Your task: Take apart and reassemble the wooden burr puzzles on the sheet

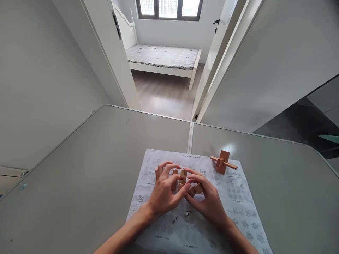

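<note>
My left hand (166,185) and my right hand (205,195) meet over a printed sheet, fingers curled around small wooden puzzle blocks. Between the fingertips stands a notched wooden block (183,176), with both hands closed on it. Another wooden piece (174,180) shows behind my left fingers, partly hidden. Beneath my right fingers are more wooden blocks (196,189); whether they join the middle one I cannot tell. Up and to the right, apart from both hands, an interlocking wooden piece (224,162) with a crossing stick rests at the sheet's edge.
The creased instruction sheet (148,225), printed with diagrams, lies on a grey table (79,176). A seam (190,137) runs across the tabletop. Small dark and white bits (187,214) lie on the paper. Beyond the table, a doorway opens onto a bed (164,56).
</note>
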Demonstrator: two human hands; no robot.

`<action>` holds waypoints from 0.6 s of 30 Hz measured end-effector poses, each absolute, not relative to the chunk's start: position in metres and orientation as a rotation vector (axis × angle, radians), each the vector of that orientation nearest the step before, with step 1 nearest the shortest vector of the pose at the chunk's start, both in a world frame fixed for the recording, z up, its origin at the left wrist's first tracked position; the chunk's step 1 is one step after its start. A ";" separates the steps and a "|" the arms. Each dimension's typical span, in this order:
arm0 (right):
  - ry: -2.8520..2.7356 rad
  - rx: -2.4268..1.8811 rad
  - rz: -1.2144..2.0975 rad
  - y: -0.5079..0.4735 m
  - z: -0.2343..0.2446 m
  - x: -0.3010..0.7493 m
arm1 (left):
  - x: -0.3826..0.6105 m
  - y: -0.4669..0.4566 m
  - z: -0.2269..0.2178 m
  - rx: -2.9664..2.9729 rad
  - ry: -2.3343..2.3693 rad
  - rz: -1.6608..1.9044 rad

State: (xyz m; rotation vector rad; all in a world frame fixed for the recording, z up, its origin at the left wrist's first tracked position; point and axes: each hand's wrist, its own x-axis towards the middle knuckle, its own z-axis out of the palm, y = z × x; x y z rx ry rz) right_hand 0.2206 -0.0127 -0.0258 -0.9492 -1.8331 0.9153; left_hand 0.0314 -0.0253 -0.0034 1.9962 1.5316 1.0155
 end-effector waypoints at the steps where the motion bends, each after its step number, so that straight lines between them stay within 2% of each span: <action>1: -1.828 -0.945 0.935 -0.013 -0.027 0.221 | 0.031 -0.025 -0.003 1.980 1.523 1.024; 8: -1.825 -1.020 1.092 -0.014 -0.027 0.222 | 0.028 -0.020 -0.004 1.703 1.458 1.198; 12: -1.885 -1.054 1.094 -0.012 -0.023 0.221 | 0.026 -0.024 -0.010 1.400 1.363 1.181; 18: -1.837 -1.106 0.993 -0.014 -0.026 0.219 | 0.026 -0.028 -0.011 1.357 1.430 1.207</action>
